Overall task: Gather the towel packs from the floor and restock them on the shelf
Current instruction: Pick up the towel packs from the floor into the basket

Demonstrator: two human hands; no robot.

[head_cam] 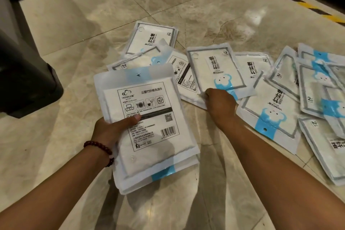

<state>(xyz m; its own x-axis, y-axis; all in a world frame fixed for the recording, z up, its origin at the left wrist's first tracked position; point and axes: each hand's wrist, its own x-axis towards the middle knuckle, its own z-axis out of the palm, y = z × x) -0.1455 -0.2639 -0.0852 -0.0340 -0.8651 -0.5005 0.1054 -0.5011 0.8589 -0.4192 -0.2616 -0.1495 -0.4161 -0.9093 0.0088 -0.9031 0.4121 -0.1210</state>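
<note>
ideally the right hand (220, 104), fingers curled on a floor pack (214, 69), lays it squarely onto the stack (153, 136) the left hand (112, 129) grips

Both forearms bare, entering from the lower corners and angling forward.

Left hand (112, 129): grips the left edge of a stack of towel packs (149, 136). Fingers hidden beneath the stack. Thumb (133, 118) pressed flat across the top face. Bead bracelet (99, 148) around the wrist.

Right arm reaches further forward than the left.

Right hand (220, 105): back of hand facing up, wrist roughly straight. Fingers curl down onto the near edge of a single towel pack (214, 69); fingertips not visible.

Hands apart, not touching.
</note>
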